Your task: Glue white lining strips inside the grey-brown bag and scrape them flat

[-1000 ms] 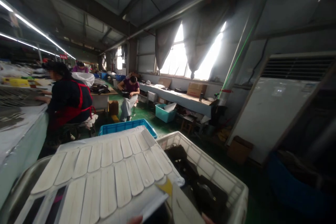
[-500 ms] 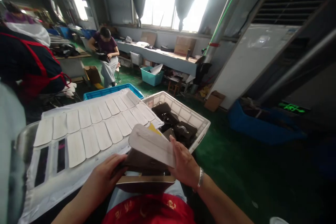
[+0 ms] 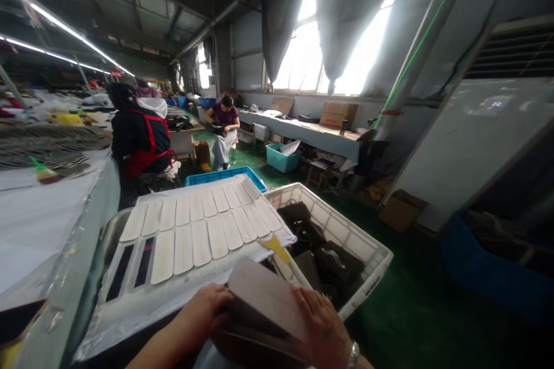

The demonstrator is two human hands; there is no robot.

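My left hand (image 3: 212, 307) is closed on the left edge of a dark brown box-shaped case (image 3: 251, 349), low in the view over my lap. A whitish panel (image 3: 266, 294) with rounded corners leans across the case's top. My right hand (image 3: 322, 323) grips the panel's right end, fingers over its edge and thumb hidden. The lower part of the case is cut off by the frame. Ahead lies a white-covered board (image 3: 182, 277) with rows of similar pale panels (image 3: 184, 253). A yellow flat piece (image 3: 277, 247) rests at the board's right corner.
A white crate (image 3: 367, 251) holding several dark cases (image 3: 340, 265) stands right of the board. Behind the board is a blue crate (image 3: 255, 177). A long table (image 3: 38, 213) runs along the left. Two seated people (image 3: 145, 132) (image 3: 225, 121) work farther off.
My view has tilted up and turned left, so the surroundings appear lower and farther right. Both hands keep hold of the case and panel, which now sit lower in view.
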